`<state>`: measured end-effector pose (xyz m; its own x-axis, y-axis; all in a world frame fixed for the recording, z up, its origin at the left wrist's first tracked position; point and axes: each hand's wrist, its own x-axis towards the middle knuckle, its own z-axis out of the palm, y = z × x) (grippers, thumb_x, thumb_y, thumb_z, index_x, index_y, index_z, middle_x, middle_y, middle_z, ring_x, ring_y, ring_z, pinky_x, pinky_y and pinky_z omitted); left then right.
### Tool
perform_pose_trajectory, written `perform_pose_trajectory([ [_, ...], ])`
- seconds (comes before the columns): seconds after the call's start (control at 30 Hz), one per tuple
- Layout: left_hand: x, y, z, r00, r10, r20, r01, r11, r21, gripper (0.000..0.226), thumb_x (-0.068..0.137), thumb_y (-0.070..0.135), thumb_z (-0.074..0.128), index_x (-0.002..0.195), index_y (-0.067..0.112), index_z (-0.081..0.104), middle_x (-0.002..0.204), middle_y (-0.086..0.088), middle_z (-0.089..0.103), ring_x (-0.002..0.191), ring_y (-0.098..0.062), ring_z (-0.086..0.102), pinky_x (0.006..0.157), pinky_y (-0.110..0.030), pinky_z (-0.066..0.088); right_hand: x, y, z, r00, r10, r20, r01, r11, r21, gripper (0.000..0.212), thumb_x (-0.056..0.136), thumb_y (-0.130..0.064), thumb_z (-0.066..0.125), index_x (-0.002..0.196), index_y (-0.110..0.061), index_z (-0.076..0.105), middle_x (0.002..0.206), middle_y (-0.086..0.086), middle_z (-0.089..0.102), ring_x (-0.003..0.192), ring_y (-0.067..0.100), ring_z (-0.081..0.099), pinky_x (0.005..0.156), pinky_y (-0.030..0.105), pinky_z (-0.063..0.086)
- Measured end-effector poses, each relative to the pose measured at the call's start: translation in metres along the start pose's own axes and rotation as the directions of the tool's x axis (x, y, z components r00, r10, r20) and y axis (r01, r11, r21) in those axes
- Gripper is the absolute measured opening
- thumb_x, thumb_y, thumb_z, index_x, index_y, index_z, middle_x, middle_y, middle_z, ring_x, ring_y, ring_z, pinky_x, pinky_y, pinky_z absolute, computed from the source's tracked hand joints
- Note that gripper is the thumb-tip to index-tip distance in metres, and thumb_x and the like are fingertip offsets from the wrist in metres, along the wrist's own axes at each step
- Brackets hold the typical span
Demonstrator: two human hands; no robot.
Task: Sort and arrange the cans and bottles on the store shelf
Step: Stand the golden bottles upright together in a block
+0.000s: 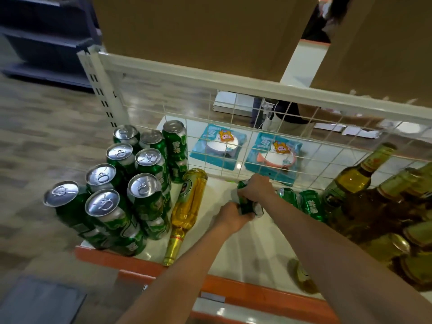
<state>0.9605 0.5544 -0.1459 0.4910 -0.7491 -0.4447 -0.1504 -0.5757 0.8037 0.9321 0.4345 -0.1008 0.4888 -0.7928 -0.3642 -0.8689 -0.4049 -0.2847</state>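
Two grips, your left grip (230, 216) and right grip (255, 188), curl round a green can (247, 205) on the shelf (257, 244) just right of the lying yellow bottle (190, 206), so a careless swing may knock that bottle rolling into the upright cans (143, 197) left of it.

Your single head camera looks forward and steeply down, close over the white shelf (245, 249); its wire back panel (210, 78) crosses the upper middle of the frame.
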Motion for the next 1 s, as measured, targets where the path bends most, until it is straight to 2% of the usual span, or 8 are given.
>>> perform_pose_trajectory([
  [0.23, -0.006, -0.018, -0.03, 0.996, 0.013, -0.084, -0.01, 0.999, 0.037, 0.038, 0.083, 0.038, 0.072, 0.116, 0.019, 0.066, 0.112, -0.002, 0.071, 0.105, -0.023, 0.064, 0.088, -0.03, 0.05, -0.025, -0.034, -0.002, 0.999, -0.043, -0.02, 0.045, 0.991, 0.125, 0.064, 0.075, -0.033, 0.077, 0.123, -0.002, 0.049, 0.127, 0.018, 0.046, 0.107, 0.034, 0.058, 0.068, 0.032, 0.044],
  [0.37, -0.001, -0.022, -0.038, 0.994, -0.01, -0.106, 0.006, 0.999, -0.039, 0.045, 0.083, 0.028, 0.073, 0.125, 0.018, 0.058, 0.116, 0.001, 0.067, 0.108, -0.02, 0.062, 0.088, -0.027, 0.048, -0.034, -0.047, 0.008, 0.993, -0.06, -0.106, 0.077, 0.983, 0.167, 0.067, 0.077, -0.03, 0.079, 0.127, -0.005, 0.042, 0.129, 0.015, 0.04, 0.11, 0.036, 0.056, 0.072, 0.035, 0.046],
  [0.47, 0.013, -0.026, -0.039, 0.991, 0.004, -0.135, -0.024, 0.989, -0.144, 0.047, 0.084, 0.018, 0.072, 0.128, 0.014, 0.055, 0.119, 0.0, 0.067, 0.115, -0.022, 0.061, 0.099, -0.038, 0.05, -0.032, -0.055, 0.017, 0.982, -0.058, -0.178, 0.091, 0.979, 0.184, 0.067, 0.077, -0.032, 0.08, 0.127, -0.007, 0.044, 0.126, 0.014, 0.043, 0.109, 0.035, 0.057, 0.084, 0.041, 0.052],
  [0.57, 0.027, -0.029, -0.04, 0.987, 0.003, -0.16, -0.041, 0.971, -0.235, 0.044, 0.086, 0.013, 0.07, 0.127, 0.013, 0.055, 0.114, -0.001, 0.067, 0.112, -0.022, 0.063, 0.098, -0.041, 0.052, -0.024, -0.058, 0.019, 0.977, -0.062, -0.202, 0.108, 0.968, 0.225, 0.068, 0.073, -0.033, 0.083, 0.125, -0.007, 0.047, 0.12, 0.012, 0.047, 0.105, 0.033, 0.059, 0.083, 0.042, 0.052],
  [0.73, 0.031, -0.023, -0.039, 0.982, 0.004, -0.19, -0.051, 0.969, -0.242, 0.046, 0.087, 0.024, 0.066, 0.131, 0.022, 0.054, 0.12, 0.003, 0.067, 0.113, -0.018, 0.061, 0.099, -0.039, 0.051, -0.011, -0.054, 0.014, 0.975, -0.069, -0.209, 0.134, 0.94, 0.315, 0.068, 0.062, -0.042, 0.087, 0.114, -0.01, 0.058, 0.112, 0.013, 0.061, 0.094, 0.028, 0.064, 0.08, 0.044, 0.057],
  [0.87, 0.026, -0.024, -0.033, 0.978, 0.0, -0.207, -0.041, 0.98, -0.192, 0.044, 0.088, 0.036, 0.058, 0.13, 0.028, 0.054, 0.12, 0.005, 0.066, 0.11, -0.02, 0.062, 0.088, -0.032, 0.052, -0.015, -0.046, 0.007, 0.972, -0.12, -0.202, 0.181, 0.931, 0.317, 0.066, 0.073, -0.038, 0.083, 0.123, -0.007, 0.054, 0.118, 0.012, 0.06, 0.105, 0.029, 0.06, 0.078, 0.035, 0.048],
  [0.93, 0.022, -0.031, -0.024, 0.983, -0.001, -0.186, -0.04, 0.975, -0.218, 0.055, 0.076, 0.048, 0.057, 0.127, 0.03, 0.056, 0.119, 0.006, 0.068, 0.108, -0.02, 0.064, 0.092, -0.038, 0.053, -0.02, -0.036, 0.002, 0.969, -0.149, -0.195, 0.204, 0.932, 0.3, 0.067, 0.082, -0.046, 0.075, 0.13, -0.006, 0.052, 0.122, 0.013, 0.06, 0.109, 0.029, 0.059, 0.078, 0.033, 0.045],
  [1.0, 0.017, -0.034, -0.012, 0.99, -0.015, -0.14, -0.017, 0.974, -0.224, 0.061, 0.068, 0.055, 0.058, 0.122, 0.026, 0.062, 0.115, 0.003, 0.07, 0.104, -0.021, 0.066, 0.092, -0.043, 0.054, -0.024, -0.021, -0.005, 0.972, -0.135, -0.191, 0.179, 0.957, 0.23, 0.069, 0.089, -0.057, 0.061, 0.135, -0.006, 0.051, 0.131, 0.014, 0.058, 0.117, 0.03, 0.057, 0.088, 0.036, 0.047],
])
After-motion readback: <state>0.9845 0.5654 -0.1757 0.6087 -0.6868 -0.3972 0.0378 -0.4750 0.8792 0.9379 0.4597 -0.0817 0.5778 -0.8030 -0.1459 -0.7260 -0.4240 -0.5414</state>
